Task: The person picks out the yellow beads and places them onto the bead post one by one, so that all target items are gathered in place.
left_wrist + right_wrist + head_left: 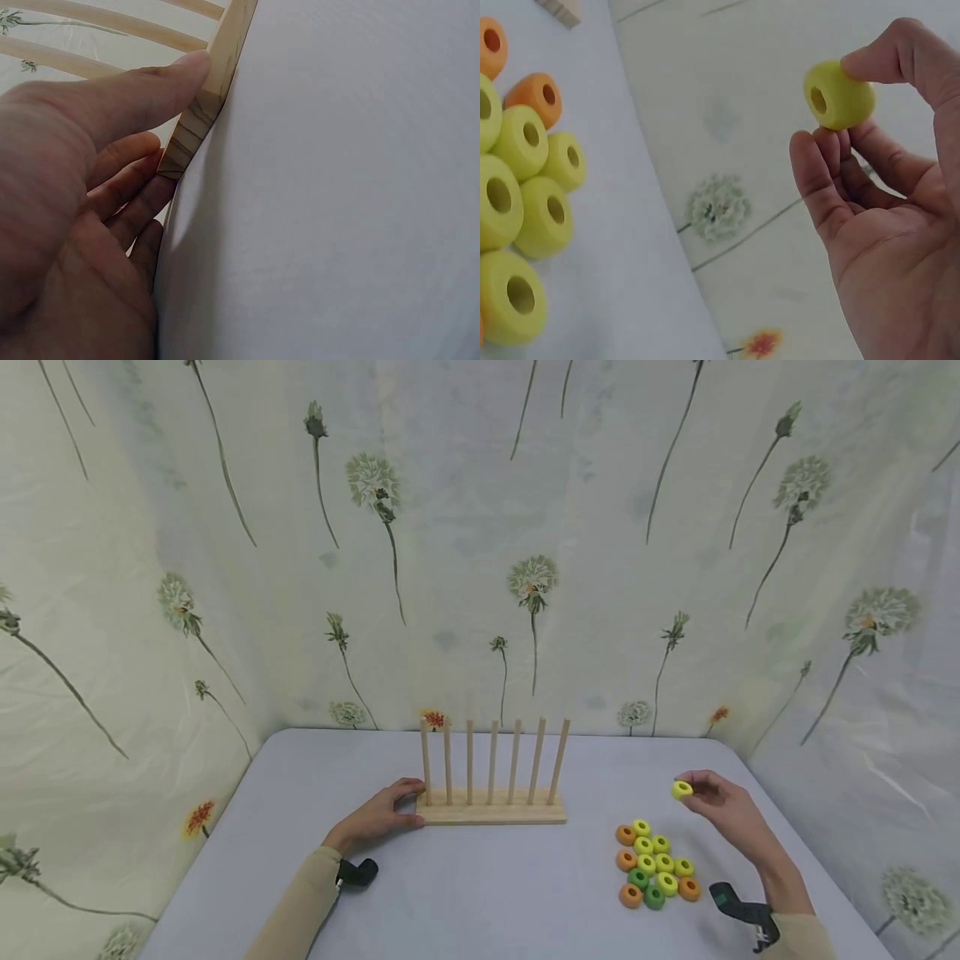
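A wooden peg rack, a flat base with several upright pegs, stands toward the back of the table. My left hand grips the left end of its base; in the left wrist view the thumb lies along one edge of the base and the other fingers reach the far side. Over the right part of the table, my right hand holds up a yellow bead between thumb and fingers. The bead has a hole through it, which faces away from the palm.
Loose yellow beads, orange beads and green beads lie grouped on the white table at the right, below the right hand. A flower-printed curtain hangs behind the table and along its sides.
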### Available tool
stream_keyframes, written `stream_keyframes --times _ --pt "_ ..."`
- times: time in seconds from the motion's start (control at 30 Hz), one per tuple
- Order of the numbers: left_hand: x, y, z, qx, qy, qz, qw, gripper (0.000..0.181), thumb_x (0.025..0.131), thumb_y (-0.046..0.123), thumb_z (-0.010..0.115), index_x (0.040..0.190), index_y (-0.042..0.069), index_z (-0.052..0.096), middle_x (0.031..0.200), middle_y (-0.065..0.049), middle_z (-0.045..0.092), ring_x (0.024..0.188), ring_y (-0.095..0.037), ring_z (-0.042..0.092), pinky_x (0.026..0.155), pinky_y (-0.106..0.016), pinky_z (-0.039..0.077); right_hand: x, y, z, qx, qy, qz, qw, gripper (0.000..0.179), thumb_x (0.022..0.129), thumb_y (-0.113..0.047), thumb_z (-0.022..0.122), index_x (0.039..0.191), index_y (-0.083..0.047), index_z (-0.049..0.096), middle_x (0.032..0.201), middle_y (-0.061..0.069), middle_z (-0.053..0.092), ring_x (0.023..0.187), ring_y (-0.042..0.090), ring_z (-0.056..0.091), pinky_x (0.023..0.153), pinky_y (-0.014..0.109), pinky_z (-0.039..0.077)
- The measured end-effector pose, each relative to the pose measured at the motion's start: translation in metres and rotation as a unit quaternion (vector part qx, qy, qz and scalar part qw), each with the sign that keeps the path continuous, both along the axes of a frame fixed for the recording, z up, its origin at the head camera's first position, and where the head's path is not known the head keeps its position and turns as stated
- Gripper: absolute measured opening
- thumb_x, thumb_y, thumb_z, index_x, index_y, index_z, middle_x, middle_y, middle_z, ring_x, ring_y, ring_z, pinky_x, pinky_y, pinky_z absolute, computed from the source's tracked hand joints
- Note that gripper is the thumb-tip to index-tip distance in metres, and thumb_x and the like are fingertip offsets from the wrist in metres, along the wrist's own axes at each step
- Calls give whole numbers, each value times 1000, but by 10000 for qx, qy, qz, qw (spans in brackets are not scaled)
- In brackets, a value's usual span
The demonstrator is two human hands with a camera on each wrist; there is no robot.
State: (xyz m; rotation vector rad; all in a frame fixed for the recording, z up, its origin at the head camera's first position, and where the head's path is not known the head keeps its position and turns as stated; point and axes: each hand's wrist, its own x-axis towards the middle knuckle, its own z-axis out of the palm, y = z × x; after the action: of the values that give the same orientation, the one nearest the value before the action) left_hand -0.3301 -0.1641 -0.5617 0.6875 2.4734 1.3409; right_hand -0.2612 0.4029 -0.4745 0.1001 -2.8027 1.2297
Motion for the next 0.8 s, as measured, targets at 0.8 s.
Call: stream_keyframes --times 0.8 --pt "-2 0 -2 -105 50 39 9999 66 84 34 75 140 11 49 150 -7 39 144 -31 27 117 -53 22 6 -78 9 -726 298 1384 9873 30 89 -17 69 114 -4 58 116 12 59 98 1 60 81 22 53"
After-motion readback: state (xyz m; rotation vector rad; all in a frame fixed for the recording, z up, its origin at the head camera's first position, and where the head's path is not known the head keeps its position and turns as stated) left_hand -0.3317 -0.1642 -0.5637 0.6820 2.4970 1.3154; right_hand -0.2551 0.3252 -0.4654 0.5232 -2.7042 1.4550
